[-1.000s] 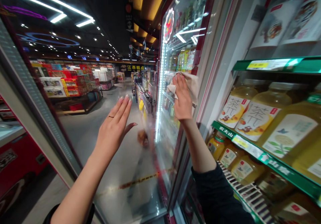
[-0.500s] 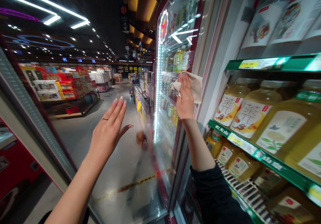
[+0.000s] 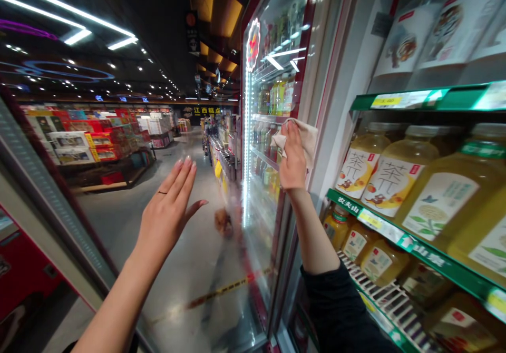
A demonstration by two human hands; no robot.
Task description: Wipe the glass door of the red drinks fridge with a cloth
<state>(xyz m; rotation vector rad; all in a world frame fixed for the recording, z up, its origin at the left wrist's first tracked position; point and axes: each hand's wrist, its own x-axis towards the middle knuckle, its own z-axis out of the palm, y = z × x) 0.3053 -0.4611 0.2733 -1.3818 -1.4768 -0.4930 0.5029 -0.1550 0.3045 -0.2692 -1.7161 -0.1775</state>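
Observation:
My right hand (image 3: 292, 160) presses a pale beige cloth (image 3: 307, 141) against the glass door near its right-hand frame. Part of the cloth sticks out beyond the fingers on both sides. My left hand (image 3: 166, 203) is held up flat at the glass door (image 3: 221, 311), fingers stretched out together and thumb apart. It holds nothing, and I cannot tell whether its palm touches the pane. A thin dark ring (image 3: 162, 192) is on one of its fingers. Through the glass, or mirrored in it, a lit drinks cooler (image 3: 266, 131) appears between the hands.
Close on my right, cooler shelves with a green edge strip (image 3: 419, 250) carry several large tea bottles (image 3: 399, 171). A wire rack (image 3: 379, 287) lies below. Beyond the glass are stacked gift boxes (image 3: 75, 145) and yellow-black floor tape (image 3: 221, 291). The door's left frame (image 3: 59, 237) slants past my left arm.
My right hand and the cloth have shifted very slightly down on the glass. My left hand keeps its flat pose, a little further left in view. The whole view has turned slightly.

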